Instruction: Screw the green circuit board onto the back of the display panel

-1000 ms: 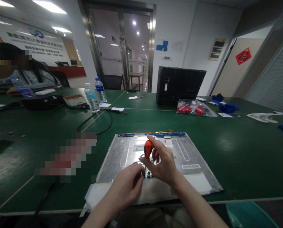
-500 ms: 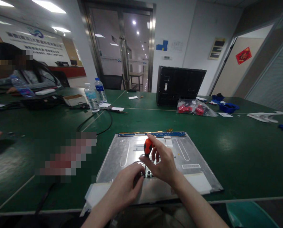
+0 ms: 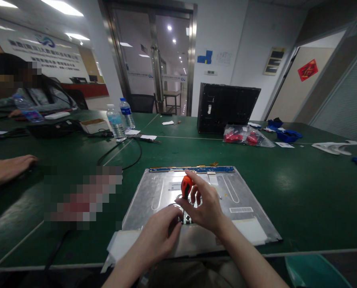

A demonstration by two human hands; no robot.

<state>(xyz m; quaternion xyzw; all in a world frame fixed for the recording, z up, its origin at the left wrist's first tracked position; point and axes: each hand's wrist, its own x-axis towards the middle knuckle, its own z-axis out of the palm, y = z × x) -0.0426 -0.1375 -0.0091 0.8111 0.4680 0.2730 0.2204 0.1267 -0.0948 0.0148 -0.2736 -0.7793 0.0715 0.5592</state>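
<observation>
An orange-and-black screwdriver (image 3: pixel 186 186) stands nearly upright over a flat silver display panel (image 3: pixel 250 196) that lies back side up at the table's front edge. My right hand (image 3: pixel 206 204) grips its handle, index finger reaching to the top. Beside the shaft, my left hand (image 3: pixel 163 226) rests on the panel with its fingers curled and closed; what they hold, if anything, is hidden. Small metal fittings (image 3: pixel 188 218) show at the tip area, partly covered by my fingers. A blue circuit strip (image 3: pixel 166 170) runs along the panel's far edge.
Another person's hand (image 3: pixel 8 170) is on the green table at left. Two water bottles (image 3: pixel 116 122) and a black cable (image 3: pixel 140 154) lie beyond it. Farther back are a black monitor casing (image 3: pixel 226 108), a bag of red parts (image 3: pixel 247 137) and blue trays (image 3: pixel 288 137).
The other person's hand at left has reached farther in over the table. My hands and the panel stay in place; the screwdriver handle shows slightly turned.
</observation>
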